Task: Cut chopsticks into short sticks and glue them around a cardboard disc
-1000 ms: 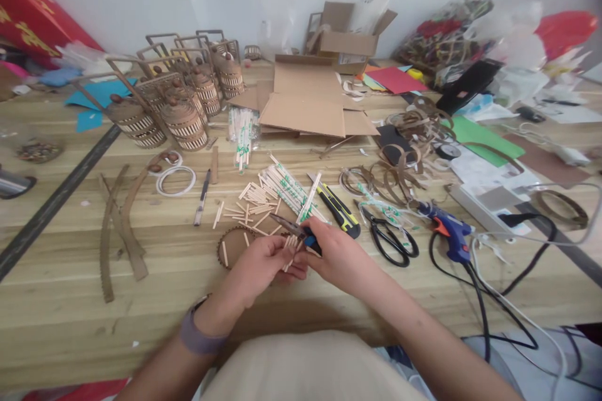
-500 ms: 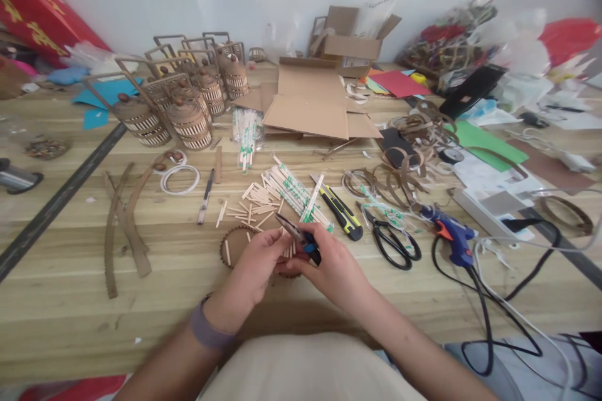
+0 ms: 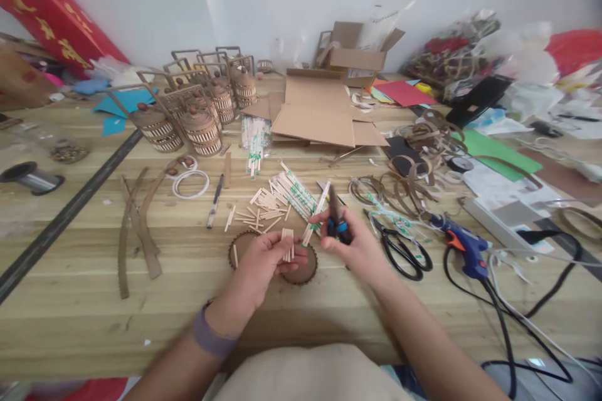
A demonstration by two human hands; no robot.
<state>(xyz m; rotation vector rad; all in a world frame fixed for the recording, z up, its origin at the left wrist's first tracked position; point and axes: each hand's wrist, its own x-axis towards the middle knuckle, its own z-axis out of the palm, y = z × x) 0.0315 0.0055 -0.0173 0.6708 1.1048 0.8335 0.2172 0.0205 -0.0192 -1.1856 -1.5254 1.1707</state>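
My left hand (image 3: 266, 263) is closed around a small bundle of short wooden sticks (image 3: 287, 244), held just above two brown toothed cardboard discs (image 3: 301, 270) on the wooden table (image 3: 84, 301). My right hand (image 3: 350, 244) grips blue-handled pliers (image 3: 335, 213) that point upward, and its fingers pinch the end of a paper-wrapped chopstick (image 3: 314, 223). More cut sticks (image 3: 256, 213) and wrapped chopsticks (image 3: 294, 191) lie scattered just beyond both hands.
Black scissors (image 3: 403, 252), a blue glue gun (image 3: 463, 244) with its black cable, and curled cardboard strips (image 3: 404, 178) lie to the right. Woven cardboard baskets (image 3: 197, 119) and flat cardboard boxes (image 3: 320, 109) stand at the back. Long brown strips (image 3: 136, 225) lie on the left.
My right hand has lifted away from the left, swinging the pliers from lying across the stick bundle to pointing up, and has taken a wrapped chopstick. The camera has tilted slightly.
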